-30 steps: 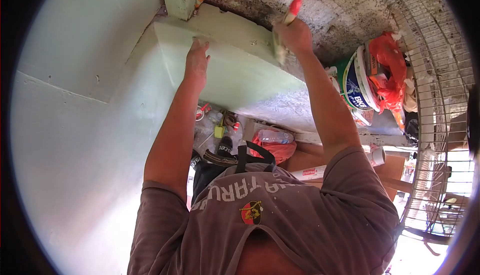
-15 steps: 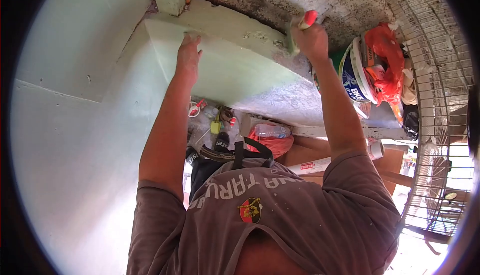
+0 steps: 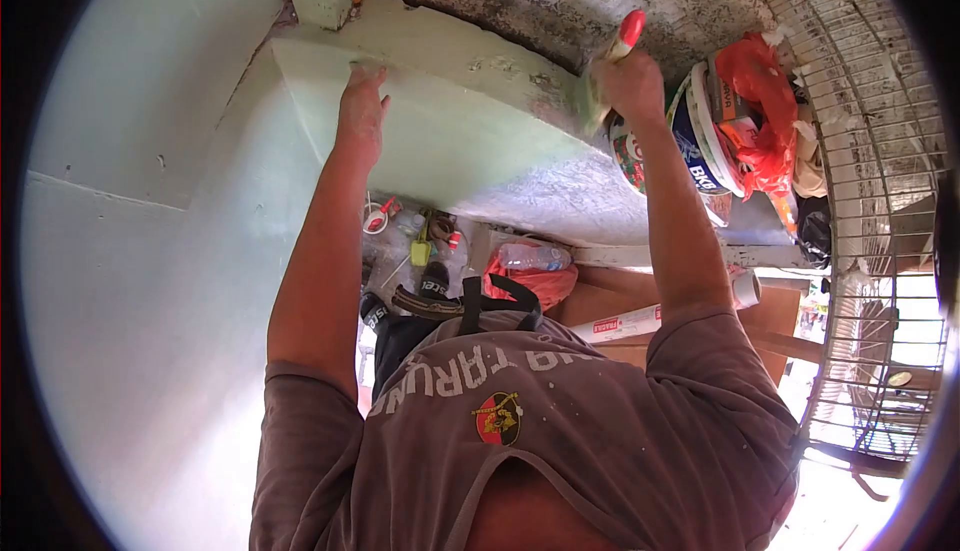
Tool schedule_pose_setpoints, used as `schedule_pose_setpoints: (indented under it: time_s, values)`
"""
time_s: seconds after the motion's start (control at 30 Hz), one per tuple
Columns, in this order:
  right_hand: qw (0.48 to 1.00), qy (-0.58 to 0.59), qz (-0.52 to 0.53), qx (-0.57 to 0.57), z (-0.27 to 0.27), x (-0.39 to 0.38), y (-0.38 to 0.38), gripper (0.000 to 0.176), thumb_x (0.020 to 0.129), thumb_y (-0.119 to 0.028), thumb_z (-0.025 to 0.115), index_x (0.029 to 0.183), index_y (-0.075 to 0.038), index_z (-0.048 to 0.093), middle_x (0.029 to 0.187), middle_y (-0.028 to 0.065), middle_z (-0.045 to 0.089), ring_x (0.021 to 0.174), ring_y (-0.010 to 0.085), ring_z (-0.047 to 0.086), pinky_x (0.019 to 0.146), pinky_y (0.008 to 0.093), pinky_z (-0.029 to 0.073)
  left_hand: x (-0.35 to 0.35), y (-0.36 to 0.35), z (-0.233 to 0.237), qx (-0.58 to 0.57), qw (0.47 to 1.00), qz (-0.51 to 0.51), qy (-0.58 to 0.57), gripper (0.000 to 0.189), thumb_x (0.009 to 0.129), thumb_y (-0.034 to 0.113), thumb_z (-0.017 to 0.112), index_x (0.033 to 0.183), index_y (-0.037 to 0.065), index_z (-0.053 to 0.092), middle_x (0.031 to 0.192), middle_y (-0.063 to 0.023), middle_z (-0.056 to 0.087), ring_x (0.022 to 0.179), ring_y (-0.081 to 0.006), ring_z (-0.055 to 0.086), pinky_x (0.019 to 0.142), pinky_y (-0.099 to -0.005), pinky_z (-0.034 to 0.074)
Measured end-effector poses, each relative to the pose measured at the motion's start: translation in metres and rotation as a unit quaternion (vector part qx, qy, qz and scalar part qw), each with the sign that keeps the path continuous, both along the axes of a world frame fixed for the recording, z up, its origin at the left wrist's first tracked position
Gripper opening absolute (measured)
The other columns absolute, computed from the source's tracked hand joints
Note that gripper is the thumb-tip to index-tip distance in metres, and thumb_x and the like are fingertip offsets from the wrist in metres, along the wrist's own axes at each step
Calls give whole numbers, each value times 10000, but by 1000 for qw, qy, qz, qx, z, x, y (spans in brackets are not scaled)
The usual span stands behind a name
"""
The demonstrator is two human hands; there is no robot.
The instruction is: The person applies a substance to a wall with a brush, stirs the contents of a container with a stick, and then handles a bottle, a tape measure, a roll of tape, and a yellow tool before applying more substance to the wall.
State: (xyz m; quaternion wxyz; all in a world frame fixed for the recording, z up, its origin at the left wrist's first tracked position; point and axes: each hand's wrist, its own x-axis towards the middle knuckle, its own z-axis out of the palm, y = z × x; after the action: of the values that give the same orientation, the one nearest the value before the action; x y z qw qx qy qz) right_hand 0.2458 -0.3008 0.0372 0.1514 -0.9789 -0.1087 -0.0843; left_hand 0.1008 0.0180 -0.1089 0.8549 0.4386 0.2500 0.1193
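My right hand (image 3: 632,91) is closed around a paintbrush (image 3: 592,103), whose red-tipped handle sticks up past the fist. The bristle end points down at the outer edge of a pale green ledge (image 3: 440,116); whether it touches cannot be made out. My left hand (image 3: 364,106) lies against the ledge's upper left part, its fingers stretched out and holding nothing. Pale green covers the ledge's left and middle, while its right end looks patchy, whitish and grey.
Right of my right arm stand a paint bucket (image 3: 695,136) and a red plastic bag (image 3: 752,81). A wire fan guard (image 3: 870,201) curves along the right side. Below are a plastic bottle (image 3: 535,257), a cardboard sheet (image 3: 600,301) and a white tube (image 3: 625,323).
My right hand and the paintbrush have moved a little to the right along the ledge's edge. The view has shifted slightly; my left hand keeps its place on the ledge.
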Motion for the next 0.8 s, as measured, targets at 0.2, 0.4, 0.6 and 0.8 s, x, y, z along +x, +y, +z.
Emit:
schedule_pose_setpoints:
  time_s: [0.2,0.4,0.6,0.8]
  values:
    - [999,33,-19,-24,-8,-8,-4,336,803,-341,675,938,-46,762,876,253,722,902,411,721,834,487,565,-4,-3,7,5,1000,-12,-11,748,1052,245,503,1647,63,87,1700,-146,189,1591,-236,138,1266,-473,175]
    - [998,-44,-7,40,-14,0,-8,348,783,-346,688,933,-41,763,861,254,723,875,412,727,818,482,571,-5,-5,9,11,1000,-15,-15,709,1067,268,464,1647,75,104,1700,-148,191,1590,-241,146,1268,-461,176]
    - [997,66,-39,28,-19,-12,-13,376,790,-348,677,940,-14,761,846,264,721,846,414,729,806,483,575,-4,-4,10,12,999,-23,-20,719,1063,249,476,1646,72,95,1705,-153,173,1595,-247,118,1272,-457,162]
    - [996,83,-22,-23,27,-42,3,380,809,-337,656,963,-5,758,846,269,721,880,397,732,829,480,568,-3,-3,9,17,999,-21,-22,791,1035,223,542,1645,51,69,1706,-164,152,1597,-268,98,1274,-459,157]
